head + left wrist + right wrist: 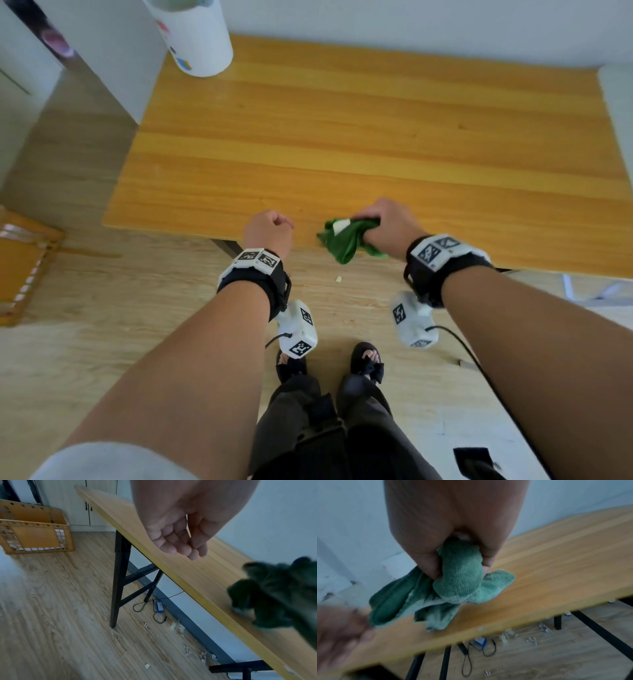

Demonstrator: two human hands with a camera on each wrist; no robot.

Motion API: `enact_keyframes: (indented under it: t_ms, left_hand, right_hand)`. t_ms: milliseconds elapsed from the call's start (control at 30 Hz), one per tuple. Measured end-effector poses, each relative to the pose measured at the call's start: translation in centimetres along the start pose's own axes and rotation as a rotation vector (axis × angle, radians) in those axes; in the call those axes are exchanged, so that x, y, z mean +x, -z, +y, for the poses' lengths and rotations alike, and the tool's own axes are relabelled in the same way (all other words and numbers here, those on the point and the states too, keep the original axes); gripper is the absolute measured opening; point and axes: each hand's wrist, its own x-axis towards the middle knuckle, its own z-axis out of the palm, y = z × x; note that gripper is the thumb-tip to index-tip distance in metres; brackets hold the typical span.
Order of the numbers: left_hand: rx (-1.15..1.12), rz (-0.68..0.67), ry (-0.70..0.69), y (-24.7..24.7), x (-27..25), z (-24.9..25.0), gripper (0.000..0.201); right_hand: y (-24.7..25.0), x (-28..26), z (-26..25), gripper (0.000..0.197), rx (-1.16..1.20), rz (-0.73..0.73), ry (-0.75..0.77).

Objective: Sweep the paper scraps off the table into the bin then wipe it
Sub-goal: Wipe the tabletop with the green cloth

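Note:
My right hand (pixel 387 224) grips a bunched green cloth (pixel 347 241) at the near edge of the wooden table (pixel 342 130); something small and white shows in the folds. In the right wrist view the fingers (pixel 429 566) curl round the cloth (pixel 458 584), which hangs just over the table edge (pixel 488 627). My left hand (pixel 270 228) hovers at the same edge, a little left of the cloth. Its fingers (pixel 180 547) are loosely curled and hold nothing. A white bin (pixel 195 37) with coloured stickers stands at the table's far left corner. One paper scrap (pixel 338 279) lies on the floor below the cloth.
An orange slatted crate (pixel 34 534) sits on the floor to the left. Under the table are black legs (pixel 118 574), a blue device (pixel 159 606) with a black cable, and several scraps (pixel 188 651) along the wall. My feet (pixel 364 359) stand close to the table.

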Motion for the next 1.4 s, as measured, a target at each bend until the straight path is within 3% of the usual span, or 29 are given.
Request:
enact_keyframes:
  t_ms: [133,267,467,667,767,1000,1133,1200,1300,1400]
  left_hand:
    - [-0.003,0.010,-0.006,0.3,0.5,-1.2,0.021]
    - [0.014,0.012,-0.003,0.8,1.1,-2.0,0.022]
    - [0.024,-0.007,0.005,0.7,1.7,-2.0,0.019]
    - [0.053,-0.111,-0.076,1.0,1.8,0.4,0.025]
    - [0.046,-0.147,-0.092,1.8,2.1,1.5,0.029]
    - [0.019,-0.185,-0.081,4.2,3.0,2.7,0.029]
    - [-0.076,-0.373,-0.063,5.3,3.5,3.5,0.008]
    - [-0.123,-0.478,-0.042,6.1,3.5,4.6,0.026]
    - [-0.101,-0.597,-0.096,6.8,3.8,6.3,0.068]
    - [-0.048,-0.543,-0.194,6.7,4.1,7.3,0.084]
  right_hand:
    - [1.9,2.6,0.0,0.047,0.009,0.140,-0.031]
    - [0.9,3.4,1.2,0.077,-0.165,0.047,-0.139]
    - [-1.5,1.9,1.3,0.050,-0.190,0.009,-0.127]
    - [-1.2,1.1,-0.8,0.047,-0.265,-0.307,-0.115]
    - [-1.3,0.6,-1.7,0.042,-0.284,-0.375,-0.110]
    - [1.7,1.1,-4.8,0.037,-0.181,-0.146,-0.082]
    - [3.2,1.8,-6.7,0.032,-0.034,-0.002,-0.067]
    - [4.0,2.1,-7.4,0.028,0.016,0.056,-0.049]
    - [5.1,2.7,-8.2,0.027,0.083,0.115,-0.029]
    - [6.3,3.3,-8.7,0.028,0.164,0.135,-0.007]
